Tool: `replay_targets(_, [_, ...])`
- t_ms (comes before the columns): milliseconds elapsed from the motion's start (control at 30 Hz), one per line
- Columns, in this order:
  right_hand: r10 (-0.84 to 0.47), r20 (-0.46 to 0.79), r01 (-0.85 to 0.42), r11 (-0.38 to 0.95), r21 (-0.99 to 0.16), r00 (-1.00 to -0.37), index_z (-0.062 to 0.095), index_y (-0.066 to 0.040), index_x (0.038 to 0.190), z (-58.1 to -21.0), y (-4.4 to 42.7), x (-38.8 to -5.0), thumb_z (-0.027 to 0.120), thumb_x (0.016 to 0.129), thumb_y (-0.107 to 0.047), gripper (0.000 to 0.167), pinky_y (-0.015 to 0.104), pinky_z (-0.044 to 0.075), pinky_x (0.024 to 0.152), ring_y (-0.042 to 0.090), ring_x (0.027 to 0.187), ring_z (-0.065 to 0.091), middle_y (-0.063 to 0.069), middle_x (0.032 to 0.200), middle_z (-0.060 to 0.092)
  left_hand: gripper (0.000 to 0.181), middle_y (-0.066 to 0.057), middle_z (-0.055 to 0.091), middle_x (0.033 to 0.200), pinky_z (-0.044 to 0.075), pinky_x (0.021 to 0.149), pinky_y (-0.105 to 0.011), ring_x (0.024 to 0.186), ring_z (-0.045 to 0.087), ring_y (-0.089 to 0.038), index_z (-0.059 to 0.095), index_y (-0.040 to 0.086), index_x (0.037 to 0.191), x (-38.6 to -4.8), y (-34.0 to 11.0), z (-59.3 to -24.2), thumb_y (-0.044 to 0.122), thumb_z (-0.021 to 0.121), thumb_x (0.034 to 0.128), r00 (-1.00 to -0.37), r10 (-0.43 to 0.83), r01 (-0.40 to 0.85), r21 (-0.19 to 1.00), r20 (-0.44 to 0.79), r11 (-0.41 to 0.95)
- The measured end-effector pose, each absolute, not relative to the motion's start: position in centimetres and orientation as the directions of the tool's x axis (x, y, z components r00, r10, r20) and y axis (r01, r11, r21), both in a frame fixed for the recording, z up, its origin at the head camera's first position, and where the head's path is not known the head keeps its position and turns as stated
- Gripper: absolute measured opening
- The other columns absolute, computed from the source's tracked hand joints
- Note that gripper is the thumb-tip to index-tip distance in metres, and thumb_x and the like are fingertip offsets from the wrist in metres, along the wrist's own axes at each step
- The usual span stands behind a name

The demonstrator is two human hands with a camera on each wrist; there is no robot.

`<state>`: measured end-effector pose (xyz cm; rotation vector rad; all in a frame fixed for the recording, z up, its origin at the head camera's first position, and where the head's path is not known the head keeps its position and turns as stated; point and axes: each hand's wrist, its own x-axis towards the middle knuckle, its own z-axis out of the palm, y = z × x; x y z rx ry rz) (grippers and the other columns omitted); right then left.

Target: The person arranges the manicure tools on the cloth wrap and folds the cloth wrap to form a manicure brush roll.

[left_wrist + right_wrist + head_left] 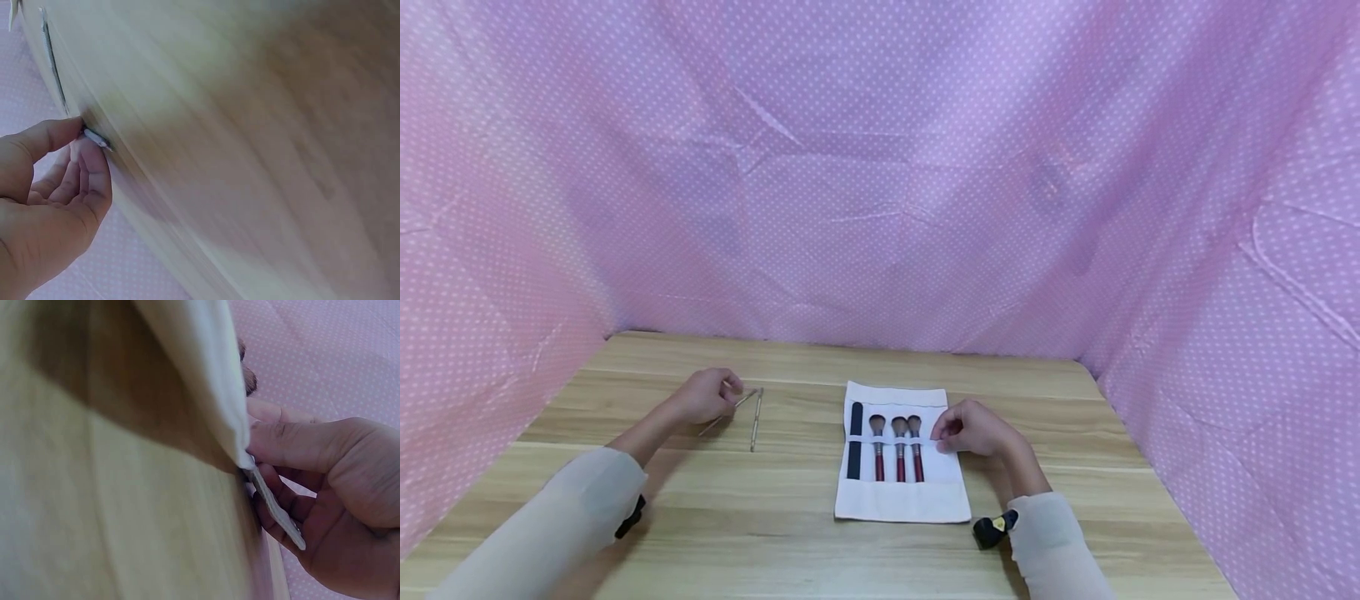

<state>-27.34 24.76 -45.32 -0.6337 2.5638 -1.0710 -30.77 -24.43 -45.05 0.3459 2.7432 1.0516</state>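
The worktop (790,508) has a pale wood-grain surface, its streaks running mostly from left edge to right edge, and its two far corners are rounded. Slightly right of its middle, a white cloth holder (880,502) lies spread out, its top side toward the far edge. Nearer the left edge, well apart from the holder, a slim metallic rod (756,422) lies pointing toward the far edge.
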Motion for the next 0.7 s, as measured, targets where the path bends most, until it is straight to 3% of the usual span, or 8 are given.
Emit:
replay_targets(200, [-0.504, -0.091, -0.285, 0.618, -0.733, -0.859, 0.077, -0.01, 0.087, -45.5, 24.8, -27.4, 0.079, 0.086, 0.001, 0.011, 0.023, 0.048, 0.063, 0.014, 0.073, 0.057, -0.001, 0.077, 0.065, 0.026, -0.015, 0.069, 0.095, 0.056, 0.075, -0.034, 0.089, 0.065, -0.025, 0.059, -0.012, 0.113, -30.5, -24.6, -45.1, -0.008, 0.066, 0.0879, -0.948, 0.312, 0.2, 0.654, -0.058, 0.729])
replay_targets(433, [-0.509, -0.098, -0.286, 0.621, -0.73, -0.855, 0.076, -0.012, 0.088, -45.7, 24.9, -27.5, 0.079, 0.087, -0.001, 0.011, 0.024, 0.05, 0.065, 0.014, 0.075, 0.058, -0.002, 0.079, 0.066, 0.026, -0.019, 0.066, 0.107, 0.055, 0.088, -0.043, 0.101, 0.062, -0.03, 0.059, -0.012, 0.119, -30.5, -25.0, -44.8, -0.004, 0.058, 0.095, -0.935, 0.349, 0.208, 0.687, -0.07, 0.696])
replay_targets(567, [-0.513, -0.098, -0.288, 0.619, -0.731, -0.853, 0.076, -0.012, 0.088, -45.7, 24.9, -27.5, 0.079, 0.087, -0.001, 0.011, 0.024, 0.05, 0.065, 0.015, 0.076, 0.058, -0.002, 0.079, 0.066, 0.031, -0.021, 0.063, 0.114, 0.053, 0.089, -0.036, 0.107, 0.06, -0.03, 0.057, -0.014, 0.126, -30.6, -25.5, -44.2, -0.001, 0.053, 0.0989, -0.928, 0.367, 0.201, 0.748, -0.06, 0.632])
replay_targets(700, [-0.512, -0.099, -0.285, 0.617, -0.733, -0.854, 0.076, -0.011, 0.088, -45.5, 24.9, -27.5, 0.079, 0.087, 0.0, 0.011, 0.024, 0.05, 0.065, 0.015, 0.075, 0.057, -0.002, 0.079, 0.066, 0.037, -0.027, 0.057, 0.126, 0.053, 0.083, -0.027, 0.112, 0.057, -0.032, 0.052, -0.015, 0.134, -30.7, -25.4, -43.3, 0.003, 0.052, 0.1017, -0.921, 0.384, 0.166, 0.821, -0.069, 0.547])
